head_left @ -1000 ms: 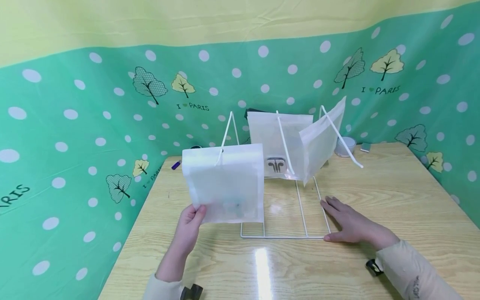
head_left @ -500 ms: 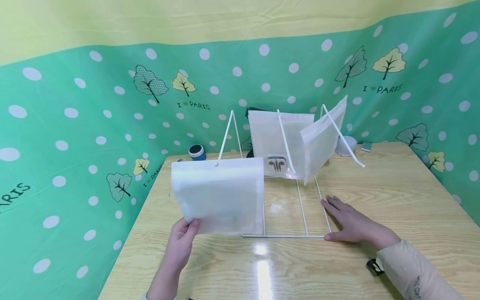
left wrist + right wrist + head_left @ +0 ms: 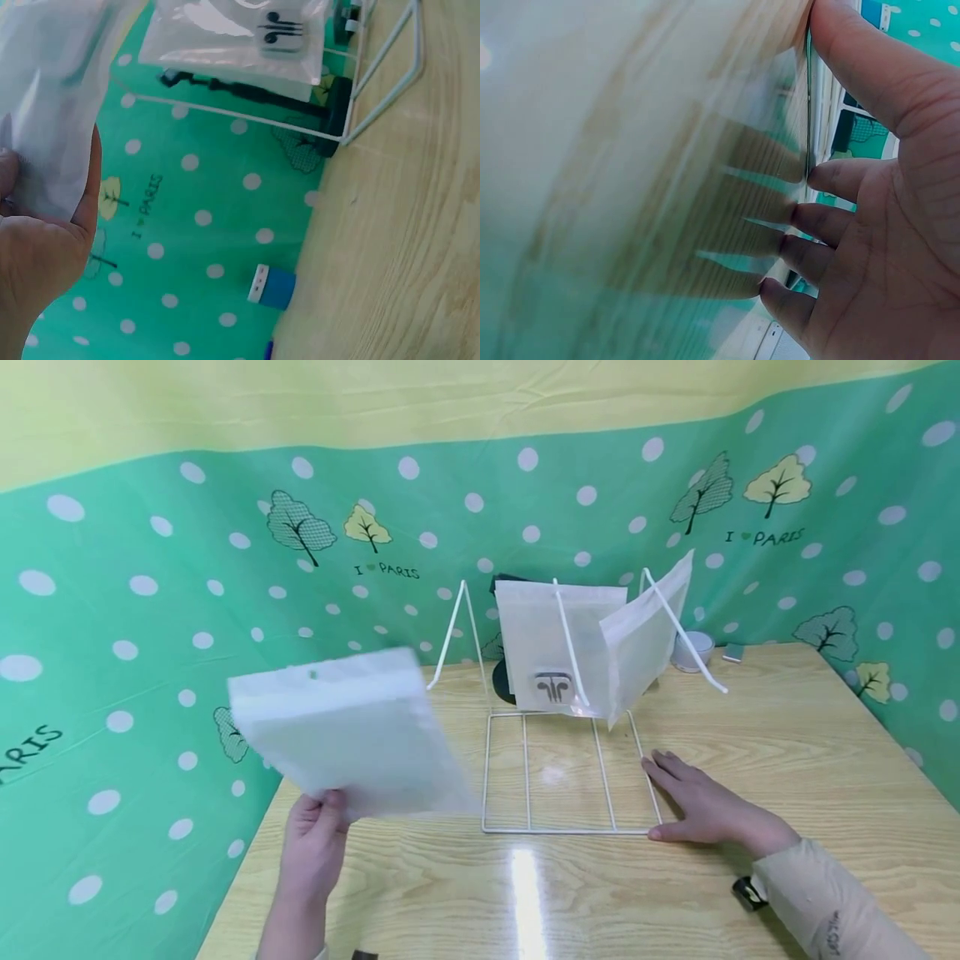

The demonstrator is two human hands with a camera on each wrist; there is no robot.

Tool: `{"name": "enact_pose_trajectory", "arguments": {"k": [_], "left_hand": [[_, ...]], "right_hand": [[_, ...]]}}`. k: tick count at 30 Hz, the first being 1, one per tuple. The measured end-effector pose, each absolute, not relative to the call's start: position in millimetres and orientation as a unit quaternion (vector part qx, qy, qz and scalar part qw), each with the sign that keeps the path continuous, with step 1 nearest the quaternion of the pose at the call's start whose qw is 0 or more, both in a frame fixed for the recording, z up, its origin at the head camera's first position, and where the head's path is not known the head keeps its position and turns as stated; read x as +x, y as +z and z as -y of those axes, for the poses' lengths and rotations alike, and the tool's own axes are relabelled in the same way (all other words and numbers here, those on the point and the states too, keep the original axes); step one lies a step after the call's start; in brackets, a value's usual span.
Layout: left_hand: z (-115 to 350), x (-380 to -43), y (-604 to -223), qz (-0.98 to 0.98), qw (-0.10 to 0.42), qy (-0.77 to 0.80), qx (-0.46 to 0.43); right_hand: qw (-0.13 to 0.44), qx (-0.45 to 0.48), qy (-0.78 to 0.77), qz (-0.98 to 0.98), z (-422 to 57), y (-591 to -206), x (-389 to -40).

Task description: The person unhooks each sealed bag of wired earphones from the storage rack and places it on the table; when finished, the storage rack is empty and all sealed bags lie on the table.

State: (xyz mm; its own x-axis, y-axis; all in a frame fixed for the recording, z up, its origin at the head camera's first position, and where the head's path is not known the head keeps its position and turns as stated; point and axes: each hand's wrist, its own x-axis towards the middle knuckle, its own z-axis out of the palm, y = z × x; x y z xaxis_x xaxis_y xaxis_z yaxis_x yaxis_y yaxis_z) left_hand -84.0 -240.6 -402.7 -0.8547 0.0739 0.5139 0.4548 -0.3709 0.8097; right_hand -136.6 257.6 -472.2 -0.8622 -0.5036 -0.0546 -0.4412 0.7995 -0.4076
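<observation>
My left hand (image 3: 311, 843) pinches the lower left edge of a translucent white pouch (image 3: 348, 727), thumb in front. The pouch hangs tilted in the air, left of a white wire display rack (image 3: 566, 832); its contents are too faint to tell. Near the pouch's top edge is a small hole. The rack's leftmost hook (image 3: 447, 647) is bare. Two similar pouches hang on the other hooks: a middle pouch (image 3: 525, 635) showing an earphone picture, and a right pouch (image 3: 648, 639) turned sideways. My right hand (image 3: 701, 810) rests on the table, fingers and thumb touching the rack's right base.
Behind the rack stand a black stand (image 3: 262, 94), a round pale tub (image 3: 692, 652) and a small grey-green block (image 3: 732, 652). A blue jar with a white rim (image 3: 271, 287) sits at the back left. A polka-dot cloth (image 3: 480, 502) hangs behind the table.
The pouch came forward off the left hook, then moved left and tilted with my left hand. The left part of the rack's base is now uncovered. My right hand stayed in place.
</observation>
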Motion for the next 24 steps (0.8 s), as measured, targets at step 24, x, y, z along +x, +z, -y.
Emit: {"name": "enact_pose_trajectory", "arguments": {"k": [24], "left_hand": [[290, -117, -444, 0.675, -0.032, -0.736, 0.031]], "right_hand": [[0.078, -0.254, -0.198, -0.943, -259, -473, -137]]}}
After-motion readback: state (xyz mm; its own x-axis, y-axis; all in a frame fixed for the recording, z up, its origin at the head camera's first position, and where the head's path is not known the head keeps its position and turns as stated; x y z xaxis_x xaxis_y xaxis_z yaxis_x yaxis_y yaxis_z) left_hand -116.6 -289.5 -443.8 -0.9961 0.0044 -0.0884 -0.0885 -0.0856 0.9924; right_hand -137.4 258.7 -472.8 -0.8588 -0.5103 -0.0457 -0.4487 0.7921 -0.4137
